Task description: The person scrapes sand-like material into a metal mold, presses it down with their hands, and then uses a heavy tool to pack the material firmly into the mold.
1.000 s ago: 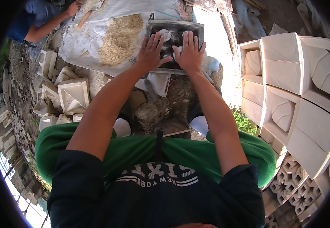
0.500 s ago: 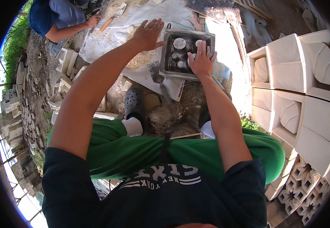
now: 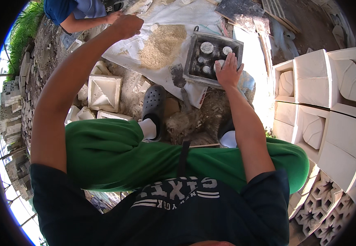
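My left hand (image 3: 129, 26) reaches to the far left with its fingers curled. It covers the place of a small trowel's wooden handle; the trowel's blade (image 3: 146, 6) shows beyond it. My right hand (image 3: 229, 74) lies open, fingers spread, over the right side of a grey box-shaped mould (image 3: 190, 73). Inside the mould stand several round, pale-topped posts (image 3: 206, 48) of different sizes. The palm partly hides one post, and the fingertips lie near another. Left of the mould a heap of sandy powder (image 3: 161, 47) rests on a white sheet (image 3: 122, 51).
A dirty trowel (image 3: 178, 76) lies in front of the mould. Pale cast blocks (image 3: 104, 93) sit at the left, and larger ones (image 3: 312, 78) are stacked at the right. A co-worker's hand (image 3: 113, 17) is close to my left hand. Dark boards (image 3: 239, 14) lie behind the mould.
My left hand has moved left, away from the mould's edge, to the trowel's handle, and its fingers have closed. My right hand still lies over the mould. The whole view has shifted a little.
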{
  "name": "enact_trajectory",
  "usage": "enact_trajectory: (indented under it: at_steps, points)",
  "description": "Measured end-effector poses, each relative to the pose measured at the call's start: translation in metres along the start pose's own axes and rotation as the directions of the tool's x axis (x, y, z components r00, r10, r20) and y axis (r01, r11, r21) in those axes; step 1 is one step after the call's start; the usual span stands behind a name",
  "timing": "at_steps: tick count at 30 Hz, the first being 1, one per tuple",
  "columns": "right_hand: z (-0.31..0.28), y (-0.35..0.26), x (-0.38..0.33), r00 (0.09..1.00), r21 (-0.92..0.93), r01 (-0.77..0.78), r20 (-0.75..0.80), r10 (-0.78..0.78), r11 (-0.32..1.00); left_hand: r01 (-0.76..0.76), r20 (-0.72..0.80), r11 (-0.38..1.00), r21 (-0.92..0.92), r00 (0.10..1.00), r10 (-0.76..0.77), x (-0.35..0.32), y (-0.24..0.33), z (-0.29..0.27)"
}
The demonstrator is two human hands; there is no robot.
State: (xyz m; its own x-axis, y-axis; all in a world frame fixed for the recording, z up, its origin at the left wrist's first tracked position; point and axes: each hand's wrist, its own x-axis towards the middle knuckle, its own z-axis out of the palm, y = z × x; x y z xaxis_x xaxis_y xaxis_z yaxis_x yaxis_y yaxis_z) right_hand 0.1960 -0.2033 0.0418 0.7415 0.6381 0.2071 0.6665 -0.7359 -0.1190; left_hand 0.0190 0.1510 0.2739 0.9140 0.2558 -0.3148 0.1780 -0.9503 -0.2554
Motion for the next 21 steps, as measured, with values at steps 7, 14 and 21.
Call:
enact_trajectory:
  at_steps: [7, 14, 21]
  points:
    - [-0.002, -0.003, 0.001, 0.998, 0.018, 0.007, 0.058, -0.008, 1.000, -0.218, -0.047, 0.975, -0.045, 0.975, 0.216, -0.004, -0.003, 0.025]
    - [-0.019, -0.015, -0.002, 0.992, 0.191, -0.101, 0.093, 0.085, 0.976, -0.168, -0.049, 0.974, -0.153, 0.985, 0.162, -0.012, -0.012, 0.081]
    - [-0.053, -0.071, -0.031, 0.963, 0.479, 0.254, -0.043, -0.267, 0.840, 0.197, 0.038, 0.742, -0.640, 0.973, -0.226, -0.022, 0.029, 0.181]
